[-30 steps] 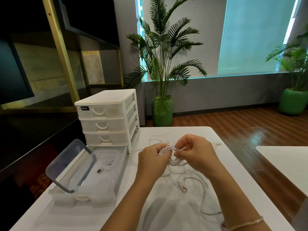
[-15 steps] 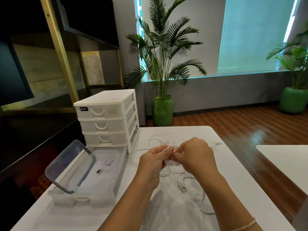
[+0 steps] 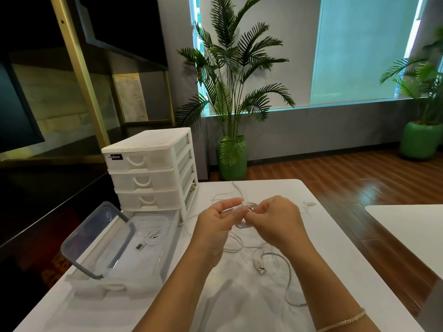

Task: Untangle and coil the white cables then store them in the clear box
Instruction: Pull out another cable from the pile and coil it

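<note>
Compared with half a second earlier, we see the left hand (image 3: 217,222) turned more palm-up and drawn slightly away from the right hand (image 3: 275,220), so the small coil of white cable (image 3: 244,212) between them is now exposed, with one strand rising above the fingertips. Both hands pinch this coil: the left with thumb and forefinger at its left edge, the right with curled fingers at its right edge, held just above the white table (image 3: 335,236). Loose lengths of the same cable trail beneath the hands across the table, ending in a USB plug (image 3: 260,268) near the right forearm, which carries a thin bracelet (image 3: 345,321).

The clear box (image 3: 124,262) lies at the left of the table, its grey-rimmed lid (image 3: 96,238) propped open; a coiled cable (image 3: 151,238) rests inside it. Behind it, touching its far end, stands a white three-drawer unit (image 3: 151,171). We read a small black label on the top drawer ending in "box"; its first letters are too blurred to tell.
</note>
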### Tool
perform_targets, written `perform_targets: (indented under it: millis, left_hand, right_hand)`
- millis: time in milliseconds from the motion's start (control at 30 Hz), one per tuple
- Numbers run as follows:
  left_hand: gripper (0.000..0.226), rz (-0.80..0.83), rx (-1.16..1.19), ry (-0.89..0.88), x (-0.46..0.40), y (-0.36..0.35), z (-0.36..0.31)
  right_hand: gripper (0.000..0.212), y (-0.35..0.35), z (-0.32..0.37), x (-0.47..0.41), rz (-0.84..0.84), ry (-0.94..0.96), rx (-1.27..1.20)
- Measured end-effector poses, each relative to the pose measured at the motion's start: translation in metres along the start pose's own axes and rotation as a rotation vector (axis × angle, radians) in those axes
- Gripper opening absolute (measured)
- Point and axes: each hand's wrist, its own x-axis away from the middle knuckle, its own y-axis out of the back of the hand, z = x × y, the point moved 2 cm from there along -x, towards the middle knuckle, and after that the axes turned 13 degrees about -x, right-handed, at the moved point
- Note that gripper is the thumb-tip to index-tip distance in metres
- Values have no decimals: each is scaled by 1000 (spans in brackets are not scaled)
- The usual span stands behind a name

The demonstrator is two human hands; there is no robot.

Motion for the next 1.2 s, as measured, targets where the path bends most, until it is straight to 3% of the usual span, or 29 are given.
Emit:
perform_targets:
  millis: [67, 233, 333, 433, 567, 700, 900, 1200]
  left_hand:
    - [19, 5, -95, -83, 0, 5, -2]
    - [25, -87, -417, -209, -5, 14, 1]
    - [26, -140, -557, -218, -9, 25, 5]
    - [18, -144, -471, -176, -10, 33, 3]
    - [11, 2, -433, -137, -8, 22, 4]
    - [17, 152, -246, -100, -5, 17, 3]
    - [24, 258, -269, -112, 1, 6, 5]
    - [28, 296, -314, -148, 7, -2, 3]
  right_hand:
    - [31, 2, 1, 0, 51, -97, -155]
    - [12, 9, -1, -3, 91, -412, -466]
    - [9, 20, -5, -6, 144, -358, -552]
    - [19, 34, -6, -6, 198, -256, -653]
    - [28, 34, -10, -11, 81, -203, -624]
    - [31, 34, -14, -15, -59, -183, -581]
    - [29, 23, -21, -18, -197, -141, -528]
    - [23, 6, -25, -19, -128, -147, -495]
